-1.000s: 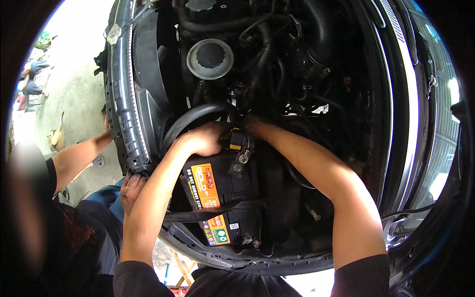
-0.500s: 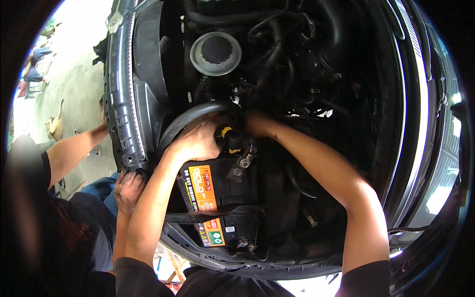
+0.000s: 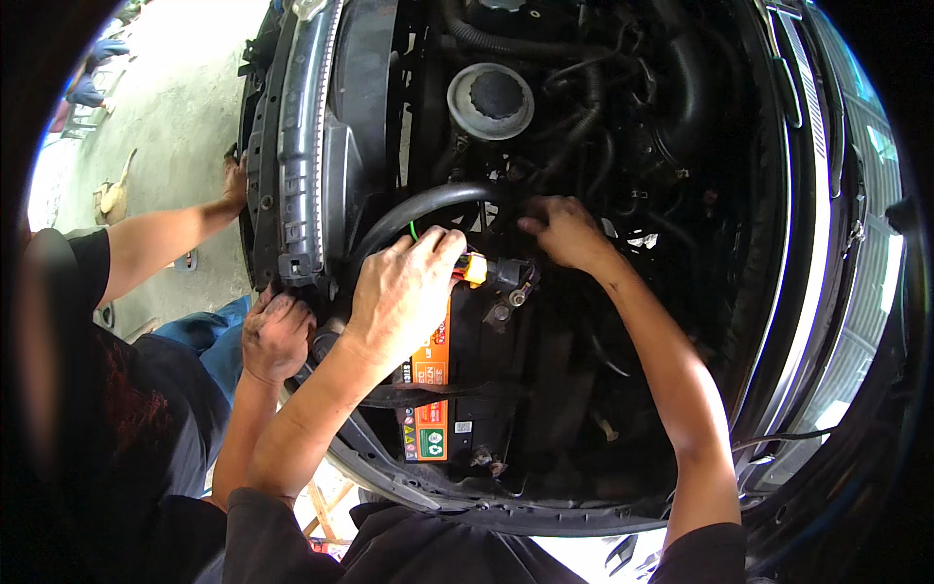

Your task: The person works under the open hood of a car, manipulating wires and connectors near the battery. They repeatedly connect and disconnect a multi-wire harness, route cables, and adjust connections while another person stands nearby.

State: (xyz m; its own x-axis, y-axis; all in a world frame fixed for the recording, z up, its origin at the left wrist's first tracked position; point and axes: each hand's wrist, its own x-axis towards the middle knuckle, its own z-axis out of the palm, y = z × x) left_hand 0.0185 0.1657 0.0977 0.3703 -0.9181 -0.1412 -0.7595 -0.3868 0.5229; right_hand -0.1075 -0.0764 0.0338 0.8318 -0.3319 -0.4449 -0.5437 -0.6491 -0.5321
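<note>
My left hand point(image 3: 409, 292) is closed over a yellow wiring connector point(image 3: 474, 270) with red wires, above the far end of the car battery point(image 3: 477, 389). A thin green wire point(image 3: 413, 232) sticks up beside its knuckles. Just right of the connector is the battery's far terminal clamp point(image 3: 511, 300). My right hand point(image 3: 569, 234) hovers over the dark engine bay, near the end of a thick black hose point(image 3: 418, 206). Its thumb stands apart from bent fingers, and nothing shows between them. A black strap point(image 3: 418, 394) crosses the battery, whose label is orange.
A person at my left leans on the car's front, one hand point(image 3: 279, 336) on the radiator point(image 3: 304, 175) edge beside my left forearm. A round cap point(image 3: 491, 101) stands farther in. Hoses fill the bay. The windscreen point(image 3: 866, 195) side is at right; an animal point(image 3: 114, 200) lies on the floor.
My left hand has risen from beside the battery's far end, bringing the yellow connector into clearer view. My right hand has drawn back slightly rightward. The whole view has shifted.
</note>
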